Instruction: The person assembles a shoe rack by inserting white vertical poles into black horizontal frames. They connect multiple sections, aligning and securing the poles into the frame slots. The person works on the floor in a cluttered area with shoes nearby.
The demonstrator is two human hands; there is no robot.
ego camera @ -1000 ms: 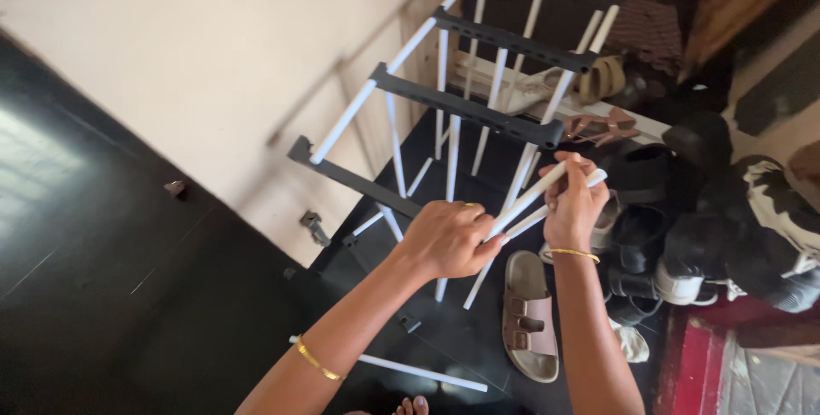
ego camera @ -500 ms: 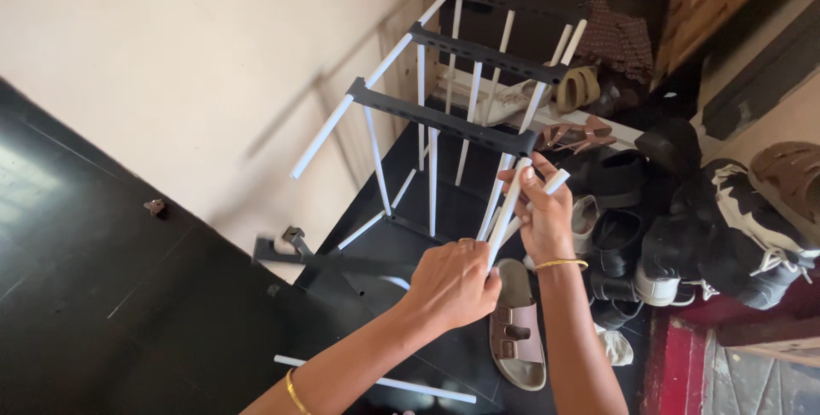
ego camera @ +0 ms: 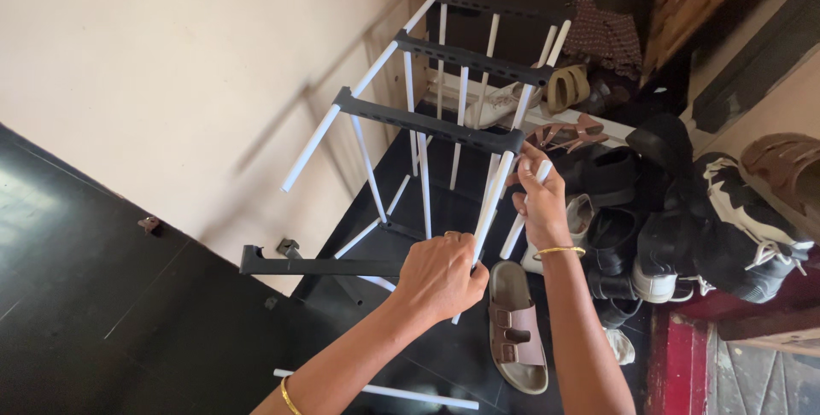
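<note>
A shoe rack [ego camera: 427, 125] made of white tubes and dark plastic crossbars stands against the cream wall. My left hand [ego camera: 440, 278] is closed around the lower part of a white tube [ego camera: 487, 206] at the rack's near right corner. My right hand [ego camera: 538, 201] grips the upper part of that tube and a second white tube [ego camera: 523, 214], just under the near crossbar's right end. A detached dark crossbar [ego camera: 320, 266] hangs low at the left, beside my left hand. Both wrists wear gold bangles.
A loose white tube [ego camera: 380, 391] lies on the dark floor near my left forearm. A brown sandal [ego camera: 517, 330] lies below my hands. Several shoes and sandals [ego camera: 683, 219] are piled at the right. A small dark connector piece [ego camera: 149, 225] sits by the wall at left.
The lowest dark crossbar came off the rack's upright tubes and dropped down to the left. My hands swung the white tubes from slanted to nearly upright against the rack's corner.
</note>
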